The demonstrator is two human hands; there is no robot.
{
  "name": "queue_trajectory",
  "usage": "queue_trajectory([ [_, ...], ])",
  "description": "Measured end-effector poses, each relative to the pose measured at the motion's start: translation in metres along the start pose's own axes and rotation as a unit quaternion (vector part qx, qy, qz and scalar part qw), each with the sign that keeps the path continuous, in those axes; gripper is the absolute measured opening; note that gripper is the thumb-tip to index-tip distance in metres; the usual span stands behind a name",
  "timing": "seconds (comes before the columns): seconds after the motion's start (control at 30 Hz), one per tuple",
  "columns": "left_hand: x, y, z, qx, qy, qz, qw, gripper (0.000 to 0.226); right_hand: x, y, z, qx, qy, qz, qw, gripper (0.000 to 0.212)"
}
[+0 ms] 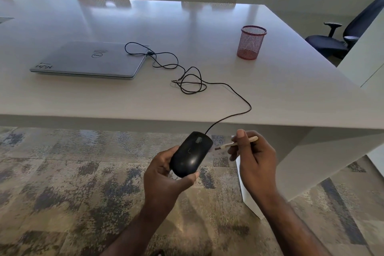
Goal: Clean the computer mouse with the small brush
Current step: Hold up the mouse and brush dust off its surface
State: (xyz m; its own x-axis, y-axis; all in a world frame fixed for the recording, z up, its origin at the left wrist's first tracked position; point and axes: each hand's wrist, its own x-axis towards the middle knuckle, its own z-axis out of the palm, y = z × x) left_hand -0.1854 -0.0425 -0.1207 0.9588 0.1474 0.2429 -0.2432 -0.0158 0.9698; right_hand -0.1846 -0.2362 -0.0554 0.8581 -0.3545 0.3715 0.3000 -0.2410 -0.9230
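Observation:
A black wired computer mouse [191, 155] is held off the table, below its front edge, top side up. My left hand [164, 176] grips it from below and the left, thumb against its near end. My right hand [254, 159] pinches a small brush with a pale wooden handle [234, 143] like a pen. The brush's dark tip points left and sits just right of the mouse's side, very close to it. The mouse's black cable [232, 91] runs up over the table edge and loops across the top.
On the white table [291, 97] lie a closed grey laptop [91, 60] at the left and a red mesh pen cup [251, 42] at the back right. A black office chair [340, 35] stands at the far right. Patterned carpet lies below.

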Motion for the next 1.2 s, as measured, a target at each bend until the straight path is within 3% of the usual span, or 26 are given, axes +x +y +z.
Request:
queue_trajectory([
  [0.1, 0.007, 0.017, 0.009, -0.016, 0.034, 0.033, 0.999, 0.064, -0.003, -0.015, 0.005, 0.016, -0.01, -0.036, 0.999, 0.023],
  [0.37, 0.034, 0.056, 0.031, 0.025, 0.102, 0.077, 0.992, 0.064, 0.007, -0.043, 0.008, 0.063, 0.057, -0.13, 0.988, 0.016],
  [0.5, 0.048, 0.061, 0.043, 0.026, 0.109, 0.056, 0.992, 0.07, 0.022, -0.04, 0.016, 0.017, 0.011, -0.081, 0.996, 0.018],
  [0.7, 0.071, 0.067, 0.068, 0.055, 0.121, 0.03, 0.991, 0.074, 0.044, -0.033, 0.037, 0.052, 0.002, -0.038, 0.998, 0.018],
  [0.9, 0.088, 0.076, 0.08, 0.084, 0.084, 0.044, 0.992, 0.074, 0.068, -0.028, 0.04, 0.031, 0.021, -0.021, 0.999, 0.018],
  [1.2, 0.124, 0.074, 0.067, 0.171, -0.063, 0.042, 0.982, 0.073, 0.108, -0.012, 0.039, 0.075, 0.007, 0.06, 0.995, 0.021],
])
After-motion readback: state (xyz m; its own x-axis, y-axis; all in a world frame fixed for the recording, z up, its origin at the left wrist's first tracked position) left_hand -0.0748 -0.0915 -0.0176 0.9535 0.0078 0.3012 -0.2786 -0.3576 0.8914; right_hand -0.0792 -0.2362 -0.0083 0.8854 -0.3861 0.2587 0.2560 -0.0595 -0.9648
